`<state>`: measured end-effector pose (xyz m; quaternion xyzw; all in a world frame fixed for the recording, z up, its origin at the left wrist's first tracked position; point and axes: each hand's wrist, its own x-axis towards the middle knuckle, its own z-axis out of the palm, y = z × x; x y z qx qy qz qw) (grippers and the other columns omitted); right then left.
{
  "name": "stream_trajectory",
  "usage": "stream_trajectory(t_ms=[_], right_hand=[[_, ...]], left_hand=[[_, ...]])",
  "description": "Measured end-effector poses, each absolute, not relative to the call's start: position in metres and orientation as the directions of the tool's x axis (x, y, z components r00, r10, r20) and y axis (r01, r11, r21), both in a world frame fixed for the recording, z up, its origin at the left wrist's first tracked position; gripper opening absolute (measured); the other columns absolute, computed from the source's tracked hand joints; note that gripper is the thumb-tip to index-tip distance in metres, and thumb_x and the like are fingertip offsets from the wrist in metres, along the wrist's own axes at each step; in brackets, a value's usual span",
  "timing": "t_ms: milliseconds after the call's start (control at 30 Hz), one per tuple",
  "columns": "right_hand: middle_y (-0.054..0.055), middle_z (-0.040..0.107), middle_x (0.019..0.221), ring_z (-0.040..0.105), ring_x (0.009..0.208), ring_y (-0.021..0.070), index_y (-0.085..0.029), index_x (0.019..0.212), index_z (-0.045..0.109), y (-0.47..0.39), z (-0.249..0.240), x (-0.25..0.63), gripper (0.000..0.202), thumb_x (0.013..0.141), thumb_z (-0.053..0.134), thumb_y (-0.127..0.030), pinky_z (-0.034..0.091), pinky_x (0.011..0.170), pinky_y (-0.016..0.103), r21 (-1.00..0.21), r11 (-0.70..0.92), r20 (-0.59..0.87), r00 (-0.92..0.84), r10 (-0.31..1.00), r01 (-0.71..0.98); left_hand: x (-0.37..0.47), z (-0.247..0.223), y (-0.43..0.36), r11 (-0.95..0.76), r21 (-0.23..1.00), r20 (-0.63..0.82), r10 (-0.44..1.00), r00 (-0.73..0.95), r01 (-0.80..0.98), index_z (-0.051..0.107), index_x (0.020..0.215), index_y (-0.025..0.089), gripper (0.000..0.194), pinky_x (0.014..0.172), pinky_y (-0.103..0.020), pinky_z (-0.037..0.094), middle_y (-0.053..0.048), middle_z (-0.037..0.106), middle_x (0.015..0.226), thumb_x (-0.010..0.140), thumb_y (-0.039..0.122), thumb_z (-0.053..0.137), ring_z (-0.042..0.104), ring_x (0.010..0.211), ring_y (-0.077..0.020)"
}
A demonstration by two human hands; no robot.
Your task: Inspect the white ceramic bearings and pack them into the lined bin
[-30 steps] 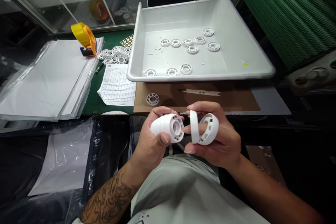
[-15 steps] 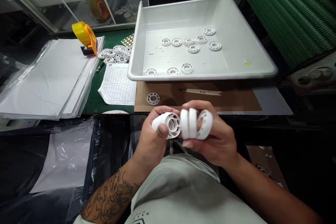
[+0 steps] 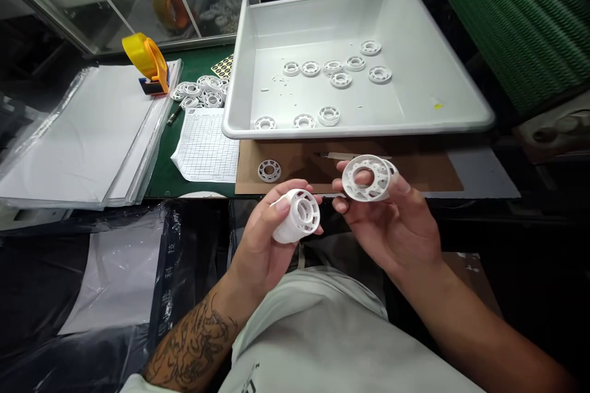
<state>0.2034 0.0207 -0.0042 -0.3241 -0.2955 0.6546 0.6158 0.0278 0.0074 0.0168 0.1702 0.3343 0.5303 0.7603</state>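
Note:
My left hand (image 3: 265, 233) is wrapped round a stack of white plastic rings (image 3: 297, 216), with the slotted face of the end ring turned toward my right. Higher and to the right, my right hand (image 3: 391, 221) grips white slotted rings (image 3: 354, 187) between thumb and fingers, their open face toward me. How many rings it holds is partly hidden by my fingers. The two groups are apart. A single ring (image 3: 269, 171) lies flat on the brown cardboard (image 3: 295, 163) beyond my left hand. Several similar rings (image 3: 341, 80) lie scattered in the white tray (image 3: 415, 116).
A pile of rings (image 3: 203, 91) sits left of the tray, behind a printed form (image 3: 207, 144). A tape dispenser (image 3: 154, 67) stands on stacked plastic-wrapped sheets (image 3: 92, 129). A slim white knife-like tool (image 3: 338, 155) lies on the cardboard, partly covered by my right hand.
My right hand has moved up and right, away from the left-hand stack, and turned its rings to show their face. My left hand has stayed nearly in place, still holding its stack.

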Motion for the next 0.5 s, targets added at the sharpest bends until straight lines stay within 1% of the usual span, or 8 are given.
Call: stream_trajectory(t_ms=[133,200,233,300,367,433,500], right_hand=[[0.003,0.07,0.123,0.068,0.089,0.019,-0.03,0.098,0.087,0.016,-0.009,0.201,0.029,0.087,0.092,-0.057,0.061,0.063,0.023,-0.856,-0.009,0.028,-0.063,0.998,-0.516],[0.003,0.066,0.129,0.066,0.086,0.0178,-0.031,0.1,0.087,0.012,-0.011,0.2,0.028,0.086,0.094,-0.055,0.061,0.064,0.025,-0.882,0.052,0.09,-0.058,0.994,-0.469],[0.003,0.064,0.131,0.066,0.087,0.0176,-0.031,0.099,0.087,0.01,-0.012,0.199,0.027,0.086,0.095,-0.053,0.061,0.069,0.026,-0.888,0.096,0.127,-0.04,0.991,-0.449],[0.003,0.062,0.133,0.065,0.094,0.019,-0.03,0.099,0.087,0.006,-0.013,0.198,0.022,0.087,0.096,-0.047,0.062,0.082,0.029,-0.903,0.211,0.227,0.001,0.974,-0.375],[0.005,0.06,0.133,0.065,0.101,0.0212,-0.029,0.102,0.087,0.003,-0.012,0.197,0.019,0.092,0.093,-0.044,0.061,0.094,0.034,-0.91,0.338,0.349,-0.002,0.937,-0.242],[0.007,0.058,0.135,0.065,0.107,0.0234,-0.028,0.109,0.086,0.002,-0.011,0.197,0.019,0.095,0.09,-0.042,0.06,0.099,0.038,-0.889,0.449,0.455,-0.049,0.889,-0.088],[0.009,0.058,0.136,0.064,0.11,0.0258,-0.026,0.107,0.085,0.003,-0.011,0.197,0.019,0.094,0.091,-0.038,0.059,0.1,0.04,-0.843,0.537,0.531,-0.104,0.841,0.038]], left_hand=[[0.026,0.013,0.005,0.34,0.663,-0.246,0.94,0.235,-0.667,0.082,0.11,0.02,0.039,0.074,-0.021,0.066,-0.004,0.079,0.101,0.08,0.042,0.093,0.076,0.094,-0.0164],[0.026,0.011,0.004,0.314,0.675,-0.208,0.949,0.235,-0.667,0.081,0.113,0.022,0.041,0.076,-0.02,0.065,-0.003,0.079,0.099,0.079,0.043,0.094,0.076,0.093,-0.0154],[0.026,0.01,0.003,0.303,0.677,-0.196,0.953,0.233,-0.67,0.08,0.113,0.022,0.042,0.077,-0.02,0.065,-0.002,0.078,0.099,0.079,0.042,0.094,0.077,0.093,-0.0156],[0.026,0.01,0.003,0.299,0.681,-0.184,0.953,0.239,-0.668,0.079,0.113,0.022,0.043,0.077,-0.021,0.065,-0.002,0.078,0.099,0.079,0.043,0.094,0.076,0.091,-0.0152],[0.026,0.009,0.003,0.297,0.692,-0.177,0.953,0.244,-0.658,0.078,0.11,0.021,0.042,0.078,-0.021,0.064,-0.003,0.079,0.1,0.079,0.044,0.094,0.075,0.087,-0.0139],[0.027,0.008,0.002,0.283,0.715,-0.171,0.958,0.232,-0.64,0.077,0.107,0.02,0.043,0.081,-0.02,0.062,-0.003,0.08,0.1,0.077,0.045,0.095,0.074,0.086,-0.0127],[0.027,0.005,0.001,0.254,0.754,-0.159,0.965,0.207,-0.606,0.077,0.106,0.022,0.044,0.081,-0.02,0.061,-0.002,0.079,0.099,0.073,0.042,0.098,0.073,0.087,-0.0129]])
